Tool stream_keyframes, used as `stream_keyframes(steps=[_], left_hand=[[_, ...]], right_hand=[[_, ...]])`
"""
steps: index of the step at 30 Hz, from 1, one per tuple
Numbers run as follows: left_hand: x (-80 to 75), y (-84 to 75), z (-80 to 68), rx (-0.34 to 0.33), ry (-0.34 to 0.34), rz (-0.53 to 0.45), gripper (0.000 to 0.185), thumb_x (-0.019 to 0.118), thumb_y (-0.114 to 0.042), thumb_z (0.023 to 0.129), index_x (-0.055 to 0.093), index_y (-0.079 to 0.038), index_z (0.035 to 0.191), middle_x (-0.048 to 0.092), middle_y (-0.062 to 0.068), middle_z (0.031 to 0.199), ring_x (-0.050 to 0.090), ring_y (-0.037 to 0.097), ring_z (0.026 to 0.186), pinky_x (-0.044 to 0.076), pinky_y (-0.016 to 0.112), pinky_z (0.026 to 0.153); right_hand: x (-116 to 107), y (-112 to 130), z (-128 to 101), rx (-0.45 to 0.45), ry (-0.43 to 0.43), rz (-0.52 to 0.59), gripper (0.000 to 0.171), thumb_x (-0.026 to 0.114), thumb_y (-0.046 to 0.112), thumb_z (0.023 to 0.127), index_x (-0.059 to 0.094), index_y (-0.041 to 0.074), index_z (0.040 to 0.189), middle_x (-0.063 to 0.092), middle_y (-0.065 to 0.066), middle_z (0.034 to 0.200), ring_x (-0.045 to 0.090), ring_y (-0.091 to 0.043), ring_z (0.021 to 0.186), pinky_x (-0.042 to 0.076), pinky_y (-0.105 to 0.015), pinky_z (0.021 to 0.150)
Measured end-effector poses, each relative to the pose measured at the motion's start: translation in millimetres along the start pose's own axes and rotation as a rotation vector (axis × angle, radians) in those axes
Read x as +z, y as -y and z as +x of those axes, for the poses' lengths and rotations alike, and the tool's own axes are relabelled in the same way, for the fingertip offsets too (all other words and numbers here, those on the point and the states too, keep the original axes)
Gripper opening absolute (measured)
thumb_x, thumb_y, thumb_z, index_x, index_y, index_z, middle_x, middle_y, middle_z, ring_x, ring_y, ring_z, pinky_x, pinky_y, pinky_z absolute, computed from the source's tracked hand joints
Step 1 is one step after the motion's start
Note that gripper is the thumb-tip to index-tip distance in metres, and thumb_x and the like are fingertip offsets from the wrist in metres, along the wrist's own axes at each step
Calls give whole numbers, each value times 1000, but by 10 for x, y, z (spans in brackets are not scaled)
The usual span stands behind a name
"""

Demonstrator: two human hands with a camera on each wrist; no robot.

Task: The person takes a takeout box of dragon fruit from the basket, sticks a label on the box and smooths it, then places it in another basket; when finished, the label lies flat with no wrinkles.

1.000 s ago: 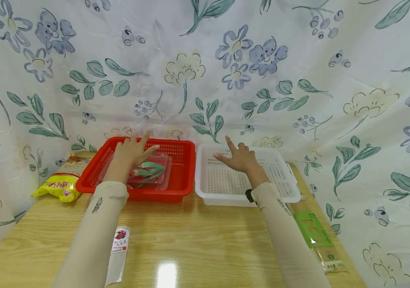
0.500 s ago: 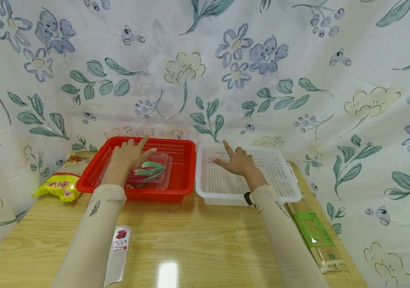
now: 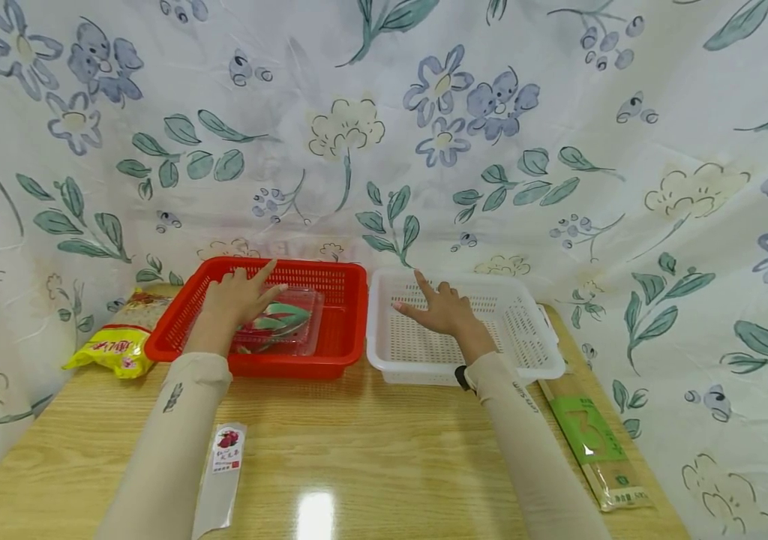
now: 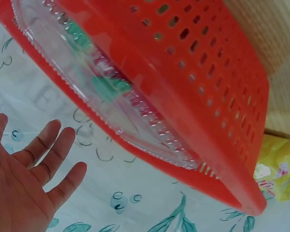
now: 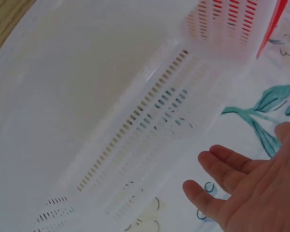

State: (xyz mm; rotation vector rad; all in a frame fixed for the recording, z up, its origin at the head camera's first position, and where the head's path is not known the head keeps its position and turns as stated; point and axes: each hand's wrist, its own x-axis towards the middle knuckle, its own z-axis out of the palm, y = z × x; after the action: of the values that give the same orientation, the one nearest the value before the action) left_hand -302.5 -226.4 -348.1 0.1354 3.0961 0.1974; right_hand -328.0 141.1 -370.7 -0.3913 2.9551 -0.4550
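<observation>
"Over the baskets there, how are those hands held?"

"Raised, well apart from each other. The left hand (image 3: 235,301) hangs above the red basket (image 3: 338,337), fingers loosely spread, thumb out to the side. From its wrist, there's a gap between fingertips and rim."

"And the right hand (image 3: 443,309)?"

"Above the white basket (image 3: 418,341), opened much the same, index finger and thumb wide apart."

"What's it all standing on?"

"A glossy wood-grain counter (image 3: 364,450), with a bright glare spot towards the front. Behind it hangs a white cloth (image 3: 397,97) printed with blue flowers and green leaves. A yellow bag (image 3: 115,346) sits just beside the red basket, on the left."

"Which way do the baskets lie?"

"Side by side, long axes running left to right. A clear box (image 3: 314,330) with pink and green contents lies inside the red one, partly hidden by the left arm."

"And that green-labelled packet (image 3: 589,435)?"

"Near the counter's right edge, its long axis running front to back, slightly slanted."
</observation>
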Motion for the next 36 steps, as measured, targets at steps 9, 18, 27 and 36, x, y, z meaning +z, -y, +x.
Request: stream_keyframes(steps=[9, 18, 27, 36], left_hand=[[55, 74, -38, 1, -5, -5, 78, 34, -62, 100, 12, -17, 160, 28, 39, 151, 29, 61, 135, 24, 72, 108], [104, 147, -53, -11, -2, -12, 79, 36, -62, 100, 13, -16, 160, 29, 39, 150, 29, 61, 134, 23, 73, 108], [135, 220, -106, -30, 17, -37, 82, 37, -63, 99, 12, -16, 160, 28, 39, 151, 26, 61, 135, 19, 73, 109], [185, 311, -142, -38, 6, -42, 81, 37, -64, 98, 14, -17, 160, 33, 37, 146, 31, 59, 133, 24, 73, 107]], right_hand=[[56, 52, -8, -14, 8, -6, 91, 41, 74, 90, 6, 28, 161, 27, -30, 155, 35, -50, 139, 20, -68, 113], [132, 92, 6, -6, 37, 1, 91, 42, 75, 90, 7, 30, 161, 22, -30, 159, 29, -51, 143, 17, -68, 115], [226, 112, 18, 8, 51, 27, 93, 42, 79, 87, 8, 33, 160, 21, -28, 160, 26, -52, 144, 20, -69, 113], [260, 179, 22, 23, 69, 20, 92, 42, 78, 87, 7, 36, 160, 21, -27, 160, 26, -56, 142, 23, -71, 110]])
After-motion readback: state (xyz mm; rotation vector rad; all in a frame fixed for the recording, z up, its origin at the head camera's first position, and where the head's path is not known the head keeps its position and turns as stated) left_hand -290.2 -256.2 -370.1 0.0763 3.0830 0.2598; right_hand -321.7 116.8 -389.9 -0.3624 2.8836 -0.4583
